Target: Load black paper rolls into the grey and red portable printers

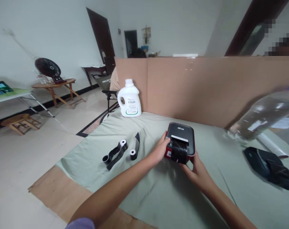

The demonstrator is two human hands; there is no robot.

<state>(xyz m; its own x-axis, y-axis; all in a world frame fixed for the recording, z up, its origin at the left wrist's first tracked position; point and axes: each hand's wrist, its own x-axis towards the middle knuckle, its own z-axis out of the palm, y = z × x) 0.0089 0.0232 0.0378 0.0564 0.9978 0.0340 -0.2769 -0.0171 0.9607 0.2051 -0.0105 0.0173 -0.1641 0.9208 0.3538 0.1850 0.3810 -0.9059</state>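
Note:
A small black and red label printer (pixel 180 135) is held between my two hands above the green cloth, its top tilted towards me. Dark ribbon-like film hangs out of its front slot. My left hand (pixel 160 150) grips the left side, with the thumb on the front corner. From below and the right, my right hand (pixel 198 173) supports it; some of those fingers are hidden under the body. To the left on the cloth lie a partly unwound black ribbon (pixel 117 154) on two cores and a smaller ribbon roll (pixel 134 154).
A white detergent jug (pixel 130 101) stands by a cardboard screen (pixel 194 89). At right are a tilted, blurred clear plastic bottle (pixel 264 114), a white roll (pixel 272 145) and a dark flat object (pixel 266 167). A fan (pixel 49 68) sits on a wooden table beyond.

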